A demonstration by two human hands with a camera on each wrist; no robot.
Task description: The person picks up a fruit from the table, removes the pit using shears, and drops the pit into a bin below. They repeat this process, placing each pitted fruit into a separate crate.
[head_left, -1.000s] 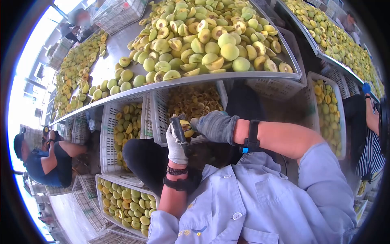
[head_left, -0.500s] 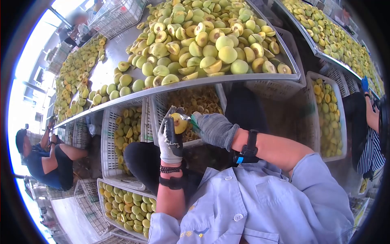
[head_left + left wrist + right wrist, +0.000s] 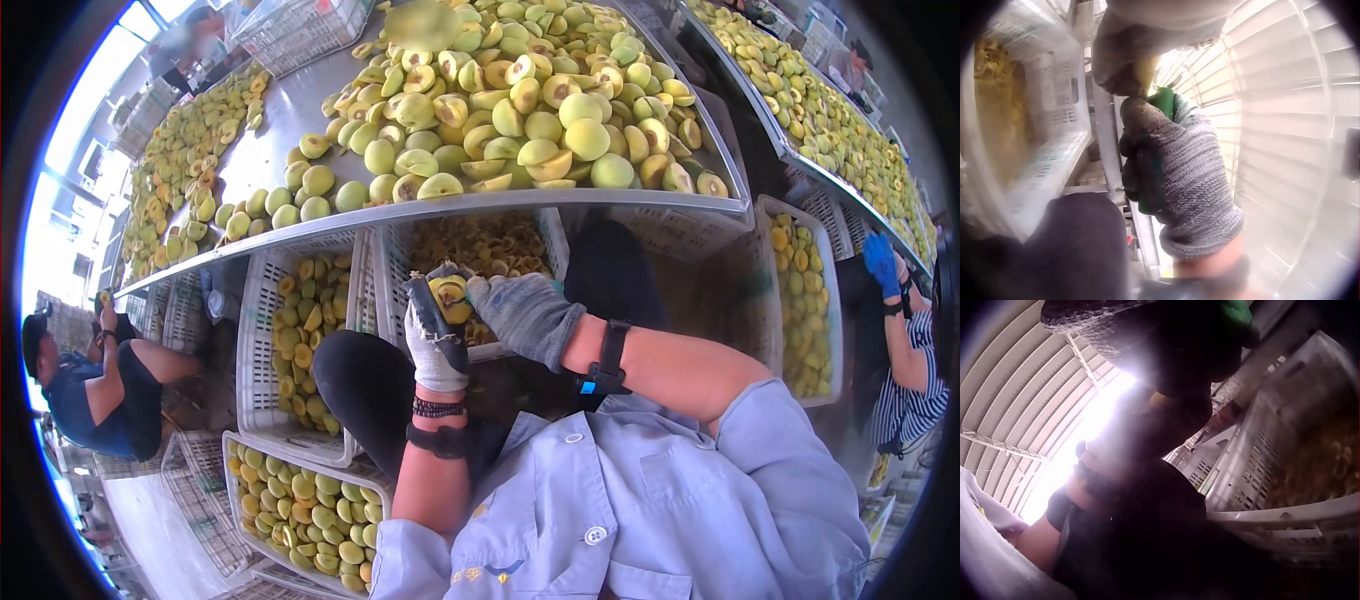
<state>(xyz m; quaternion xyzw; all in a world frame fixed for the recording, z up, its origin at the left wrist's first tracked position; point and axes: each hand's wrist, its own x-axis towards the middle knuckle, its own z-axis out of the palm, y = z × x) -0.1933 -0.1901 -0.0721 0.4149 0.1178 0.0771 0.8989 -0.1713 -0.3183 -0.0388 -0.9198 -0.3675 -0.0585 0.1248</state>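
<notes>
In the head view my left hand [image 3: 436,340], in a white glove with dark patches, grips a yellow peach-like fruit half [image 3: 452,298], cut face showing. My right hand [image 3: 530,318], in a grey knit glove, is right against the fruit from the other side. Its fingers curl round a green-handled tool [image 3: 1164,100], seen in the left wrist view with a curved metal end beside the fruit. The right wrist view is dark, with a bit of green handle [image 3: 1237,312] at the top. Both hands are above a crate of brown-yellow scraps [image 3: 475,245].
A metal table [image 3: 400,212] heaped with halved fruit [image 3: 500,110] stands just ahead. Crates of fruit halves [image 3: 312,340] stand left of my knees, one [image 3: 305,510] beside my left elbow, another [image 3: 805,300] to the right. People sit at far left [image 3: 90,380] and far right [image 3: 905,340].
My left hand turned the fruit's cut face toward me, then tilted it to the right hand. The tool's metal end, visible half a second ago, is now mostly hidden in the head view.
</notes>
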